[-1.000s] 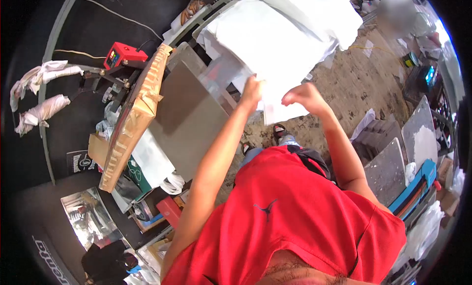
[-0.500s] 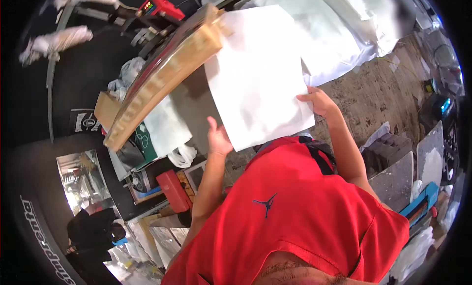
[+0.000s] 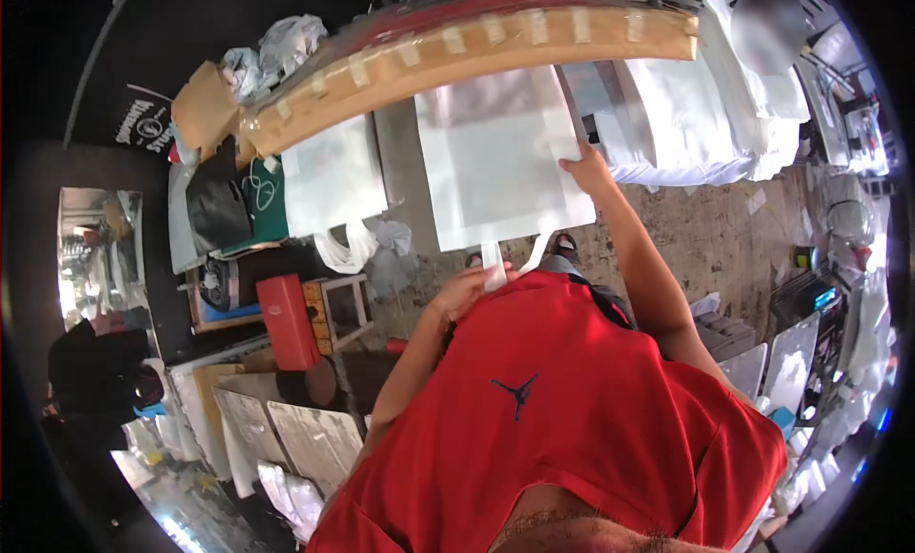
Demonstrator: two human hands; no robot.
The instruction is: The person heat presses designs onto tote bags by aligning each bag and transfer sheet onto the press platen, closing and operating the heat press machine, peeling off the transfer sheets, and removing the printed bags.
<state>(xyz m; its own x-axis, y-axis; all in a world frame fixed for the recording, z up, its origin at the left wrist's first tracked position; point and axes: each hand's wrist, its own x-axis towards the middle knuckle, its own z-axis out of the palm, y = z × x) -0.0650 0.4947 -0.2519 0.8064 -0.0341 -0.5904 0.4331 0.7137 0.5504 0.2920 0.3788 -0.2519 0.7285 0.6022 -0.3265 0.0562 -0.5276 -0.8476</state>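
A white tote bag [image 3: 505,167] with two strap handles lies flat in front of me, its handles towards my body. Its far end disappears behind a wooden-edged frame [image 3: 457,43] with pieces of tape along its side. My left hand [image 3: 467,291] is closed around one strap handle [image 3: 492,262] at the bag's near edge. At the right edge of the bag, my right hand [image 3: 586,174] pinches the fabric, thumb on top. The second handle hangs loose beside my left hand.
Another white bag [image 3: 334,176] lies to the left, its handles hanging down. White sheets [image 3: 681,114] cover a surface at the right. A red box [image 3: 288,321] stands at the lower left, and a person in dark clothes [image 3: 100,372] is further left.
My left hand, open beside the bag before, has closed on a strap handle. The bag's far end has passed behind the frame, which now spans across the top. The view has turned.
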